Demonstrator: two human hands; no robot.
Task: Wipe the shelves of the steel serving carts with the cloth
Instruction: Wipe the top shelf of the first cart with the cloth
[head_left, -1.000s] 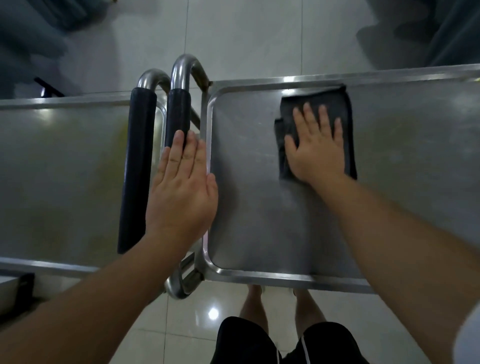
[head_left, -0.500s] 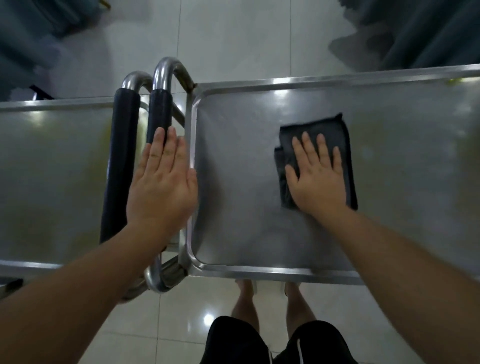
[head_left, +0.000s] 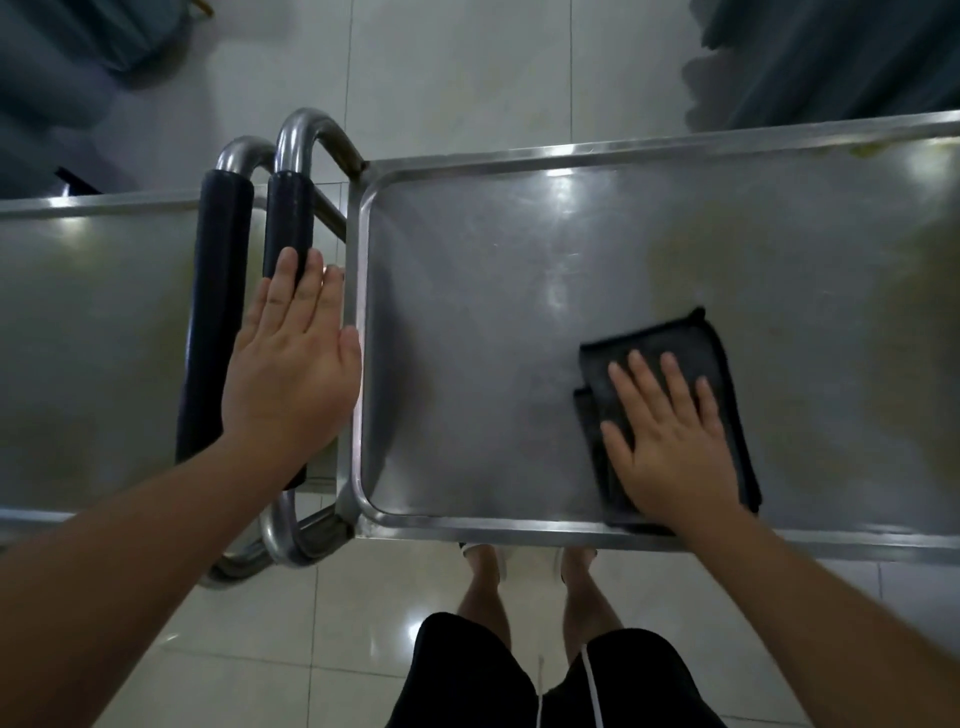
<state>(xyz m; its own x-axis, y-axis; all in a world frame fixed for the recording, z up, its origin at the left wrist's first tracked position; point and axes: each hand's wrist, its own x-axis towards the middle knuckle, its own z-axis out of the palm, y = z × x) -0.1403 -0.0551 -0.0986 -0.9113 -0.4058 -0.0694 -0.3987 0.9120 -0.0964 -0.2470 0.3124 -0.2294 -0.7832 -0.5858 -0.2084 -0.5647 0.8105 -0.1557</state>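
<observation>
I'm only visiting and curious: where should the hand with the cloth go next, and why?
Probably slide the cloth sideways and back up the shelf. The right hand presses it flat at the near rim, so the stroke has run out there, and the shelf's right part shows yellowish smears.

Dim overhead light is glaring in spots on the steel shelf (head_left: 519, 249) and floor tiles (head_left: 374, 644); wide-angle edges are bending and softening.
</observation>
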